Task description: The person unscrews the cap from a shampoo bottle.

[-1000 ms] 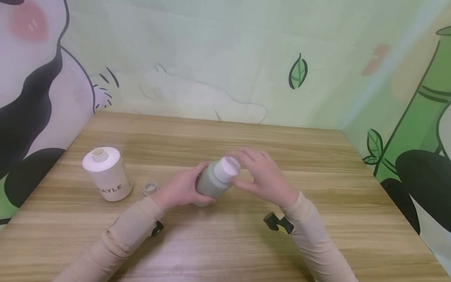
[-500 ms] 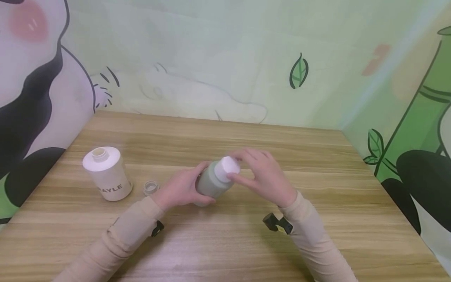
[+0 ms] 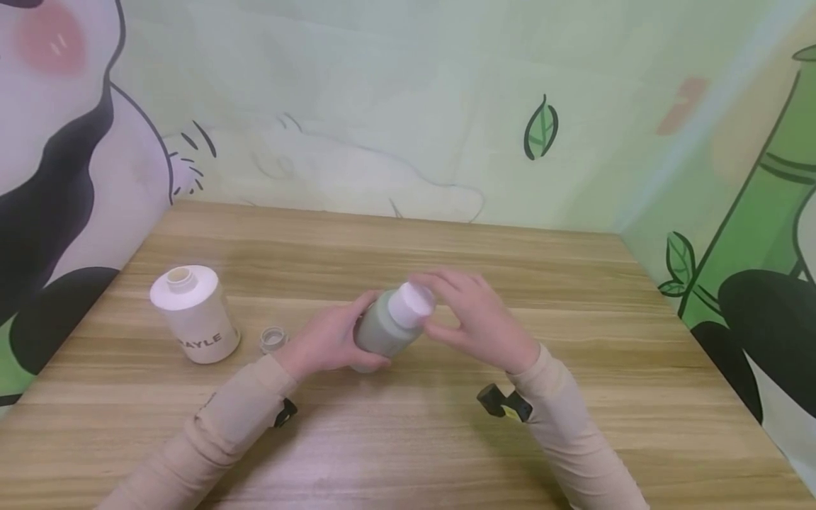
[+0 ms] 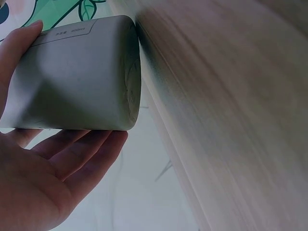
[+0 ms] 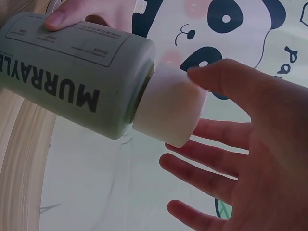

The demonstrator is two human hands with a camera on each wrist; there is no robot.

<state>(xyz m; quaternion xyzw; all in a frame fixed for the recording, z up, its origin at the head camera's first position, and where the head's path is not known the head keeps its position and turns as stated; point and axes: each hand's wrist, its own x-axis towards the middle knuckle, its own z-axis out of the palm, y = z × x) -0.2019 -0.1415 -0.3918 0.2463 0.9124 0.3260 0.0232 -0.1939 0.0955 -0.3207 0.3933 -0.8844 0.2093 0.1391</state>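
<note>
A grey-green bottle (image 3: 384, 330), tilted to the right above the table, is gripped by my left hand (image 3: 325, 338) around its body. In the left wrist view, the thumb lies on one side of the bottle (image 4: 77, 77) and the fingers on the other. A wide white cap (image 3: 411, 305) sits on its top end. My right hand (image 3: 481, 322) pinches this cap between thumb and fingertips; the right wrist view shows the thumb at one edge of the cap (image 5: 168, 103) and fingers at the opposite side, the outer ones spread free. Lettering reading MURRAYLE runs along the bottle.
An uncapped white bottle (image 3: 202, 329) with an open neck stands upright at the left of the wooden table (image 3: 408, 439). Between it and my left hand lies a small pale ring-shaped cap (image 3: 273, 340). A panda-printed wall covering (image 3: 357, 92) rises behind the table.
My right thumb and fingers have shifted around the cap: the thumb came onto its front half a second ago and is now back at its lower edge. The bottle stays in place.
</note>
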